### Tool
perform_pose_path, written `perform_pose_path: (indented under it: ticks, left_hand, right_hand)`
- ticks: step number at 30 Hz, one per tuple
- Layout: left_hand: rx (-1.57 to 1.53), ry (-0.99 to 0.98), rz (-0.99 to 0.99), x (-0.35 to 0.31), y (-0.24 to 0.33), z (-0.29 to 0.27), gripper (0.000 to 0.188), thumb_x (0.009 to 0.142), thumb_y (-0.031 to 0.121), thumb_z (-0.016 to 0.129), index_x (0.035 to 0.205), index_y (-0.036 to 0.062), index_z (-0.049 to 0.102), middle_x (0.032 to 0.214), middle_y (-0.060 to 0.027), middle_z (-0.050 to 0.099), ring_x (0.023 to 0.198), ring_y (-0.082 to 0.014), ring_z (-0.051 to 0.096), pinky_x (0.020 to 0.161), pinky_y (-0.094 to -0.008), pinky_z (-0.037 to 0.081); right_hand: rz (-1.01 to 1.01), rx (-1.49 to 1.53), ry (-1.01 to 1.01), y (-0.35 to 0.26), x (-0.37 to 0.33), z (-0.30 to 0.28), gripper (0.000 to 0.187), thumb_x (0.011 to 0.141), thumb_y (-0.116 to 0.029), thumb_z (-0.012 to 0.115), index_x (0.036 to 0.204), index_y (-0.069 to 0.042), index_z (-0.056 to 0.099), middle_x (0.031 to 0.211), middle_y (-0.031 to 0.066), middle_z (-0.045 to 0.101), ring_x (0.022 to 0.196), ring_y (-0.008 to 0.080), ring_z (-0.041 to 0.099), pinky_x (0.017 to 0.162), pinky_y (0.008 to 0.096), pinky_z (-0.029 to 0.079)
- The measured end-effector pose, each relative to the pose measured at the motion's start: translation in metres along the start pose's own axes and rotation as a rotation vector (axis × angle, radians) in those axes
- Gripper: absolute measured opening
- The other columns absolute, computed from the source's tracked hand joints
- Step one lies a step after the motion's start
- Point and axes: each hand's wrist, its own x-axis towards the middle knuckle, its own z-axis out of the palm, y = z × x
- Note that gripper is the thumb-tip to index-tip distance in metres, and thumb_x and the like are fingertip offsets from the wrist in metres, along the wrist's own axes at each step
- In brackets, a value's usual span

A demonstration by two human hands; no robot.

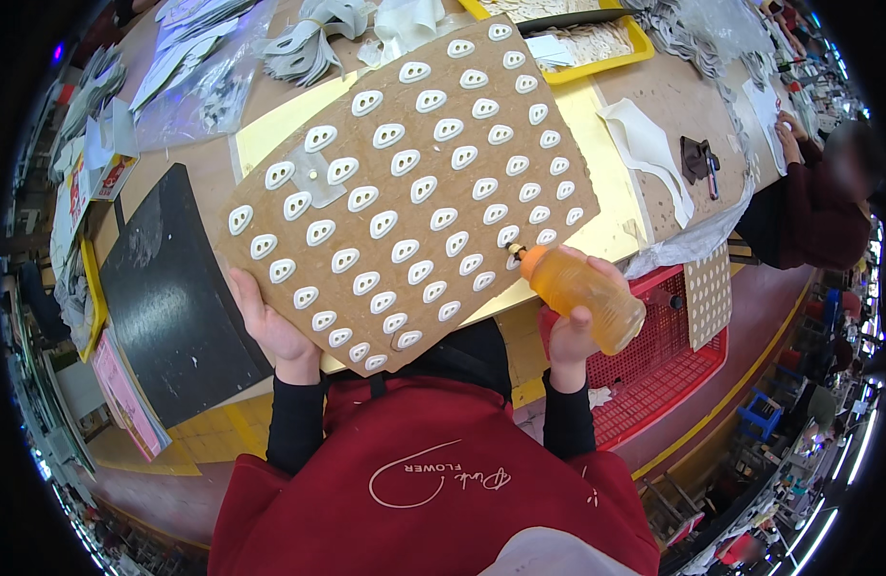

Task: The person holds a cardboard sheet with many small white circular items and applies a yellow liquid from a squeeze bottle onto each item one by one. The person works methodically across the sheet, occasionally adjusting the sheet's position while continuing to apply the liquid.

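Brown board [355, 230], edge held by left hand [275, 326]; white pieces [424, 189] laid throughout; right hand [569, 338] grips amber bottle [597, 300]; remaining work unclear.

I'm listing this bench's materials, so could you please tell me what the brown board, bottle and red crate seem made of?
Brown board: perhaps matte hardboard or cardboard, given its flat, dull face.
Bottle: likely glossy plastic, its amber body being translucent.
Red crate: apparently moulded plastic, given its perforated sides.
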Motion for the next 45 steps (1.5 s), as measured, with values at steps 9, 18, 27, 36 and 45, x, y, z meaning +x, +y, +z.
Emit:
perform_pose_path:
  ticks: [9,18,27,36,45]
  left_hand:
    - [-0.039,-0.037,0.012,-0.001,0.002,0.004,0.049,0.102,0.040,0.032,0.134,0.0031,0.038,0.126,-0.0149,0.052,0.113,-0.0253,0.057,0.093,-0.0397,0.049]
    - [-0.018,-0.023,0.038,-0.002,0.002,0.007,0.048,0.102,0.039,0.031,0.134,0.0031,0.038,0.126,-0.0146,0.052,0.112,-0.0246,0.057,0.093,-0.0394,0.049]
    - [-0.037,-0.053,0.030,-0.004,0.003,0.009,0.048,0.103,0.039,0.031,0.134,0.0033,0.038,0.126,-0.0147,0.052,0.112,-0.0250,0.057,0.093,-0.0393,0.049]
    - [0.005,-0.016,0.046,-0.003,0.002,0.007,0.050,0.102,0.040,0.030,0.135,0.0029,0.037,0.128,-0.0152,0.051,0.113,-0.0255,0.056,0.094,-0.0397,0.048]
    - [-0.003,-0.020,0.038,-0.004,0.003,0.009,0.050,0.102,0.040,0.031,0.136,0.0030,0.037,0.128,-0.0146,0.051,0.113,-0.0255,0.056,0.094,-0.0396,0.048]
  right_hand:
    - [-0.007,0.072,-0.075,0.001,-0.007,0.003,0.077,0.072,-0.047,0.079,0.122,0.000,0.046,0.118,0.0241,0.059,0.109,0.0301,0.060,0.088,0.0392,0.053]
    - [-0.095,-0.018,-0.070,-0.004,0.002,0.004,0.074,0.071,-0.048,0.080,0.117,0.003,0.054,0.110,0.0233,0.065,0.100,0.0300,0.066,0.083,0.0367,0.055]
    - [-0.199,-0.177,-0.098,-0.006,0.007,0.009,0.071,0.072,-0.048,0.079,0.117,0.001,0.055,0.110,0.0221,0.065,0.096,0.0289,0.068,0.080,0.0344,0.056]
    - [-0.182,-0.173,-0.116,-0.010,0.010,0.010,0.071,0.071,-0.047,0.080,0.115,0.003,0.056,0.109,0.0202,0.067,0.094,0.0277,0.068,0.079,0.0340,0.056]
    - [-0.095,-0.085,-0.048,-0.011,0.021,0.015,0.064,0.077,-0.038,0.079,0.117,0.002,0.051,0.110,0.0190,0.064,0.100,0.0269,0.064,0.085,0.0355,0.054]
